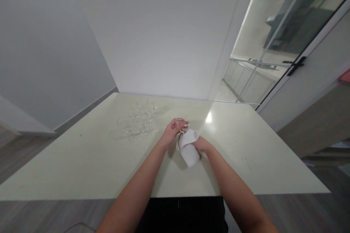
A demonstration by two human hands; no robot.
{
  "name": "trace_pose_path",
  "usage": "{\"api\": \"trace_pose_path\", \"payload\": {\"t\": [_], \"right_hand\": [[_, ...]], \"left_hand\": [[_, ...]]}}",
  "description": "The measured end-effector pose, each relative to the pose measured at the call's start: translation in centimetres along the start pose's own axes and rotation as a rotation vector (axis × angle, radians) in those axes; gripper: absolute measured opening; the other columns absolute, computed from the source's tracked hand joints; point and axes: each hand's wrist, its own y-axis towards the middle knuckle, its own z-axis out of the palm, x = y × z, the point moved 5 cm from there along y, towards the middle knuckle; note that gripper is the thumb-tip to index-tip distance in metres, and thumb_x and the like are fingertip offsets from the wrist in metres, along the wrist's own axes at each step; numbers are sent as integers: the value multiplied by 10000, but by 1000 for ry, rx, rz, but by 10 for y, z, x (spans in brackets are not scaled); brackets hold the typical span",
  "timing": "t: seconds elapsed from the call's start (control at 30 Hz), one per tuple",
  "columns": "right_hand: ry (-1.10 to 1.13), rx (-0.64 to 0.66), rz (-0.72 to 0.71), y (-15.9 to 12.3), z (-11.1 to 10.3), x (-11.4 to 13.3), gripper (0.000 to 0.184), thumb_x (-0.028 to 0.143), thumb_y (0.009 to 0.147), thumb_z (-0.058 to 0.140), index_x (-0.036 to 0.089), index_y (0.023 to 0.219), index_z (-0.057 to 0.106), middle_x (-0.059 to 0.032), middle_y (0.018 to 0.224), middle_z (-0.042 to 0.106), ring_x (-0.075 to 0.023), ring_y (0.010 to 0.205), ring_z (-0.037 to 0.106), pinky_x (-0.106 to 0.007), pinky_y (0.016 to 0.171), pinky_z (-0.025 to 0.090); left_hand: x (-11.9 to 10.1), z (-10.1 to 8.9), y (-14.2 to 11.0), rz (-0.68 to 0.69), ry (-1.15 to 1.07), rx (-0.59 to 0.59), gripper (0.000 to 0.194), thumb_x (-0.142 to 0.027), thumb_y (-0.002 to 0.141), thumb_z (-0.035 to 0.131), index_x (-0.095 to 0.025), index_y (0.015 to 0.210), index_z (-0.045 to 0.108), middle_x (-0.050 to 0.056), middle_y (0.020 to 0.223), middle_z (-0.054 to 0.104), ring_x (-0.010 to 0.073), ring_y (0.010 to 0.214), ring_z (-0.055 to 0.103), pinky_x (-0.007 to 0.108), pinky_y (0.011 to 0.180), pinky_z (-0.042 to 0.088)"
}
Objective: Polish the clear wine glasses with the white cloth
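My left hand is closed around a small clear drinking glass, held just above the table. A white cloth hangs from my right hand, whose fingers are mostly hidden behind it. The upper edge of the cloth touches or lies very close to the glass, at the side away from my left palm. To the left of my hands, several clear glasses stand grouped on the table; their exact shapes blur together.
The pale table reaches to a white wall at the back. On the right is a glazed door with a black handle. Wooden flooring shows beyond the table's edges.
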Motion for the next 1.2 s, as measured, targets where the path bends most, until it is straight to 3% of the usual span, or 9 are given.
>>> {"api": "trace_pose_path", "payload": {"t": [0.13,0.23,0.37,0.5,0.63,0.73,0.83,0.97,1.2], "right_hand": [[-332,-153,-182,4,-7,16,378,319,712,720,224,1078,705,-105,1263,687,-279,1282,549,-464,1184,316],[-371,-280,-194,1,-14,21,449,327,737,700,210,1170,677,-107,1301,672,-285,1289,553,-463,1176,336],[-326,-392,-229,-2,-26,25,343,300,795,616,220,1116,703,-88,1254,701,-271,1258,580,-457,1173,347],[-185,-428,-116,3,-28,16,332,302,745,666,210,1062,706,-86,1198,724,-276,1181,624,-477,1122,402],[194,-326,21,8,-10,3,454,405,685,775,194,1075,682,-81,1157,736,-256,1079,670,-440,1031,483],[388,-440,67,9,-10,-2,461,504,665,790,200,997,691,-66,1049,761,-239,978,695,-395,939,527],[376,-542,38,10,-19,-3,442,520,626,803,197,907,695,-51,951,763,-222,891,692,-359,872,532],[247,-584,24,10,-29,-5,382,489,638,776,177,835,676,-39,836,735,-192,773,658,-323,782,514],[96,-351,-23,20,-22,-6,355,510,701,722,171,787,662,-17,747,706,-173,712,619,-306,731,499]], "left_hand": [[-3,-5,5,129,84,-151,529,-336,621,902,-181,1028,602,123,1099,746,220,980,704,394,925,509],[-2,-17,8,159,47,-292,523,-399,663,868,-186,1053,591,130,1160,725,206,968,707,351,857,523],[-2,-43,12,148,-130,-471,460,-477,704,823,-185,971,588,125,1239,693,183,1023,699,280,830,513],[-9,-44,13,186,-181,-395,441,-500,731,798,-202,976,585,118,1327,646,203,1160,657,298,921,498],[-15,-22,7,284,-20,-241,526,-395,694,857,-240,1089,546,113,1339,634,214,1188,641,363,1009,466],[-16,-5,2,319,91,-107,592,-312,640,898,-241,1097,528,121,1344,621,232,1211,625,374,1017,465],[-15,3,-3,334,207,-54,622,-279,630,901,-240,1120,521,136,1363,601,255,1226,612,369,959,494],[-19,9,-12,392,351,-82,640,-250,614,905,-237,1148,554,143,1344,610,276,1216,609,394,954,495],[-22,14,-26,475,443,-193,659,-258,598,912,-236,1177,599,133,1311,626,294,1204,612,399,991,473]]}}
